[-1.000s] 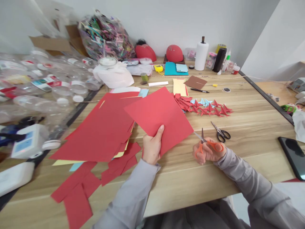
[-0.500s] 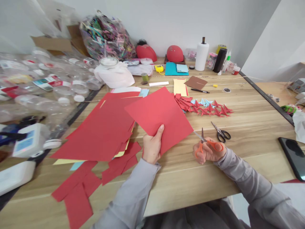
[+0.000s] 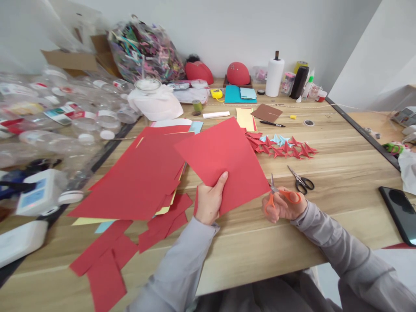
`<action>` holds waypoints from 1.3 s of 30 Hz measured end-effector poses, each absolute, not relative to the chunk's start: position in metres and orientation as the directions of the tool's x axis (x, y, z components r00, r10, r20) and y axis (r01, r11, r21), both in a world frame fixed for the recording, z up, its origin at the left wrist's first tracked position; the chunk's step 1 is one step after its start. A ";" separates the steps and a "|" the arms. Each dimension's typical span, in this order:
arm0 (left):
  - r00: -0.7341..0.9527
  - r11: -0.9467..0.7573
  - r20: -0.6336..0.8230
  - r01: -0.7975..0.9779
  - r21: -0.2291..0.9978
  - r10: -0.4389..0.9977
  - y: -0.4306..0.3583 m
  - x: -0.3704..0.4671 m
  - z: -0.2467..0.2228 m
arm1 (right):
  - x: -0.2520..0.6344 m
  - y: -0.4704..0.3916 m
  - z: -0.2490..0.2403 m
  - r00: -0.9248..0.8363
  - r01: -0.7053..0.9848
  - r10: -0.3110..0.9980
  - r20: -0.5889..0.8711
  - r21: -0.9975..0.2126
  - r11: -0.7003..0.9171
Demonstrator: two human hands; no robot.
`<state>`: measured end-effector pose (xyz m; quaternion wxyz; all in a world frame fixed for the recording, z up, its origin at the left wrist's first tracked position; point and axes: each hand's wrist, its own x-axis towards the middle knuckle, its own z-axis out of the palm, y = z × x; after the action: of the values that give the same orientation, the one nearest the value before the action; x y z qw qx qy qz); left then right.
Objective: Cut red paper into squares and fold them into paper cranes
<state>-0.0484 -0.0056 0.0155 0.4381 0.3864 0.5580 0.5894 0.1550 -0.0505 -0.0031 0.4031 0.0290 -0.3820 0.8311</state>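
Head view, mid-frame: pinching red sheet (image 3: 224, 160) tightly in left grip (image 3: 209, 201), holding parted orange scissors (image 3: 271, 200) in curled right grip (image 3: 286, 208); important to steady corner (image 3: 264, 186) against blades (image 3: 272, 181).

So it's one head cam, looking forward and down over the near edge of the table (image 3: 344, 182), close enough that the left hand (image 3: 209, 203) and right hand (image 3: 283, 205) land a bit below mid-frame, with the wall (image 3: 211, 30) up top.

This looks like a craft room. The wooden table (image 3: 344, 186) has red paper (image 3: 136, 177), black scissors (image 3: 298, 177) and little folded paper shapes (image 3: 286, 148).
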 end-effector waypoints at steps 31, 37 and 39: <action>-0.299 -0.218 0.285 0.238 0.946 0.910 -0.010 -0.055 0.016 | 0.151 -0.052 0.003 -0.618 -0.738 0.728 0.295 -0.537 -0.409; -0.300 -0.275 0.356 0.280 0.920 0.885 -0.008 -0.055 0.015 | 0.150 -0.053 0.003 -0.585 -0.742 0.767 0.262 -0.554 -0.377; -0.306 -0.275 0.361 0.289 0.917 0.881 -0.009 -0.055 0.017 | 0.150 -0.053 0.003 -0.559 -0.750 0.789 0.254 -0.560 -0.351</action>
<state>-0.0545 -0.0088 0.0171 0.2494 0.5338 0.5479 0.5939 0.1498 -0.0532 0.0025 0.4686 -0.0302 -0.3235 0.8215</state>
